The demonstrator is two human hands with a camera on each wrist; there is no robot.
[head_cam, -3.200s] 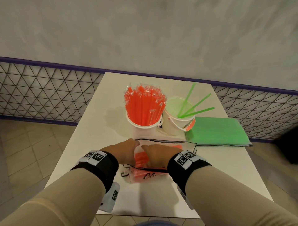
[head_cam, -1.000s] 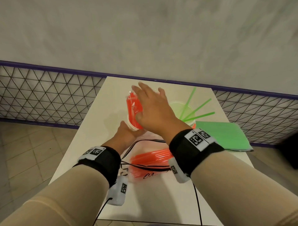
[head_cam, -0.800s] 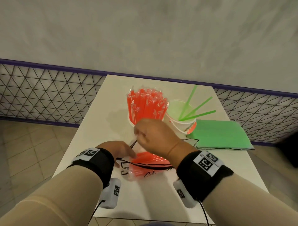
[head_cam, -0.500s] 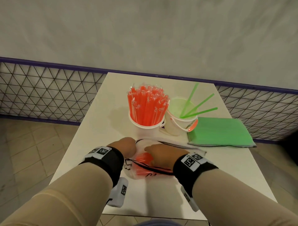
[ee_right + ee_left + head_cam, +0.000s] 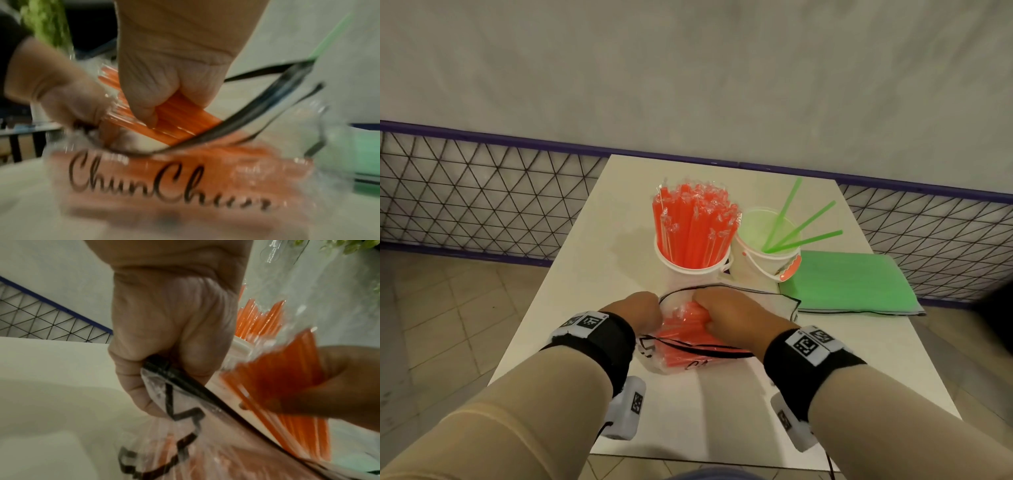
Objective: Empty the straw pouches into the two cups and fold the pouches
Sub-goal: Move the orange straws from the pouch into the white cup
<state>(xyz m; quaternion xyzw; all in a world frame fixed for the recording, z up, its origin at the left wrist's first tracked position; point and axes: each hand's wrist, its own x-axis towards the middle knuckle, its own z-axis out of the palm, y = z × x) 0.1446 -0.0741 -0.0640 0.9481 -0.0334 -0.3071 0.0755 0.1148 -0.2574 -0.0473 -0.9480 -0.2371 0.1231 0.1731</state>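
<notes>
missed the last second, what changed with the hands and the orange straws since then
The right hand came back from the orange cup into the clear pouch and now grips a fresh bundle of orange straws. The left hand went from the cup to pinching the pouch's rim. Both cups and the green pouch stayed put.

Orange straws in a white cup; green straws; clear pouch with black trim and script; green pouch; white desk.

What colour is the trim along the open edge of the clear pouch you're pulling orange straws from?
Black trim on the clear pouch, clearest in the left wrist view.
</notes>
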